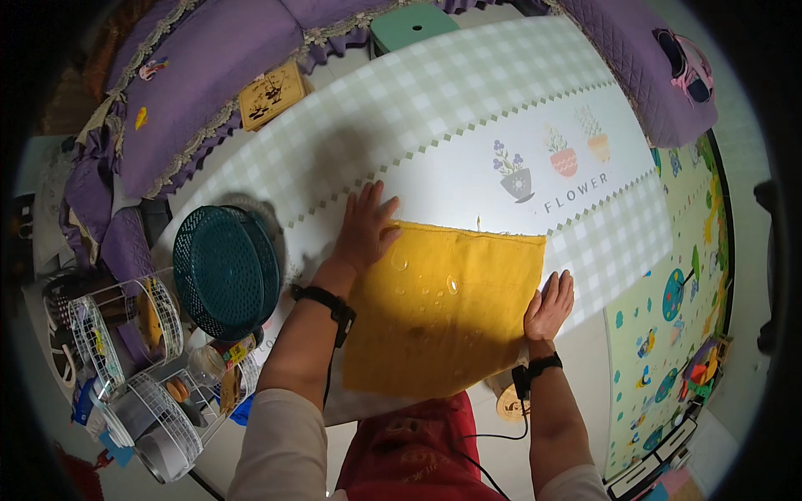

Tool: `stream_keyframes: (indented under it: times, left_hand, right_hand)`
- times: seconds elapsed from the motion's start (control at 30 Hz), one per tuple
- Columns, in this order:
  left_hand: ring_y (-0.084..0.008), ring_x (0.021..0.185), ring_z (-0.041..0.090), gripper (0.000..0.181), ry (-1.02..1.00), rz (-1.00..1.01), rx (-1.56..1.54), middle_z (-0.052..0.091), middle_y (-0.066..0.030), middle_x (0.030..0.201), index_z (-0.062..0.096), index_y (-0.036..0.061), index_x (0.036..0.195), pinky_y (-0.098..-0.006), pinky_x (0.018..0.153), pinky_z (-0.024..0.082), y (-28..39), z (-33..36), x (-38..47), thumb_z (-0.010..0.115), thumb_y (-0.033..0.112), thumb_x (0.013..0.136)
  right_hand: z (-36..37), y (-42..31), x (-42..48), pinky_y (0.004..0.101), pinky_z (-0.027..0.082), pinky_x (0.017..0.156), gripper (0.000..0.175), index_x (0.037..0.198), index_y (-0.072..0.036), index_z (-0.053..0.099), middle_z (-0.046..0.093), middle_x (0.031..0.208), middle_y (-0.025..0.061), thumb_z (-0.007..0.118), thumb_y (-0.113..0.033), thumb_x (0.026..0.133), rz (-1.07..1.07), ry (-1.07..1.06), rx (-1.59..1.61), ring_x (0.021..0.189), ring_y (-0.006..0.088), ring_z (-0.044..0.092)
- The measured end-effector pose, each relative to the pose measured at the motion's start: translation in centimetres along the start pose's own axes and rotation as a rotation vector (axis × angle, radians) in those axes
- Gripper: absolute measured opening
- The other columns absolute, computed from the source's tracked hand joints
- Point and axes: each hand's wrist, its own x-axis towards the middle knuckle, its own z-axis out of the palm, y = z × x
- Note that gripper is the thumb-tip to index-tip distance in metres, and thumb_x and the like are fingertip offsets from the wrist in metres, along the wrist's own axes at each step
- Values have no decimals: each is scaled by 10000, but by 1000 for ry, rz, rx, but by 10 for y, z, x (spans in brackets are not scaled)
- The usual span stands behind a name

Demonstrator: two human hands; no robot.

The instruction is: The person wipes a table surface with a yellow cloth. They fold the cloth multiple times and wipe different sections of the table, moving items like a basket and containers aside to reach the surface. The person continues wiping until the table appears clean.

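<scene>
A yellow cloth (438,313) with a frayed far edge lies spread on a table with a green-and-white checked tablecloth (388,113). Several clear wet-looking spots or drops show on its upper left half. My left hand (369,228) rests flat by the cloth's far left corner, its thumb on the corner and its fingers apart on the tablecloth. At the cloth's right edge, my right hand (549,307) lies palm down, fingers pointing away from me. Neither hand grips anything. Over the table's near edge, the cloth's lower part reaches towards my red apron (413,444).
Green plastic baskets (225,269) stand on the table at left, beside a white wire rack (156,401) holding jars and other items. Beyond are a purple sofa (213,81), a green stool (413,28) and a wooden stool (272,97). Cables hang from my wrist straps.
</scene>
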Motion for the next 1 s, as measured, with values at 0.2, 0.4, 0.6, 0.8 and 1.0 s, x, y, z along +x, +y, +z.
stream_keyframes:
  times: [0.2,0.4,0.6,0.8,1.0]
  left_hand:
    - [-408,1245,372,505,67,-46,27,390,-223,1362,468,-16,1233,-537,1046,265,27,1,-28,632,149,785]
    - [-390,1304,323,649,-205,-94,-5,347,-250,1396,408,-71,1289,-516,1080,233,107,27,-70,616,315,811]
    - [-373,1321,310,647,-106,-49,-8,338,-230,1415,424,-41,1302,-550,1078,216,167,40,-83,621,319,802]
    - [-325,1343,270,611,-208,-189,-16,309,-154,1451,417,23,1331,-547,1088,169,147,26,-84,610,283,812]
    - [-396,1336,250,608,-125,-409,111,315,-198,1425,383,-19,1326,-585,1083,147,115,16,-79,597,273,838]
  right_hand:
    - [2,1,0,495,207,1075,501,1323,-3,402,328,1423,210,454,-254,892,-7,16,16,1319,387,278]
    - [1,0,0,495,207,1075,501,1322,-4,403,329,1422,208,456,-252,890,-6,30,23,1321,381,277]
    - [2,0,0,496,210,1074,494,1315,-13,415,335,1418,208,473,-242,881,1,25,38,1317,382,282]
    - [2,-1,-1,497,216,1069,490,1301,-16,425,343,1412,205,495,-232,866,11,33,45,1308,380,296]
    - [0,-1,1,497,218,1066,490,1307,-27,424,337,1417,204,492,-243,872,14,24,45,1307,380,299]
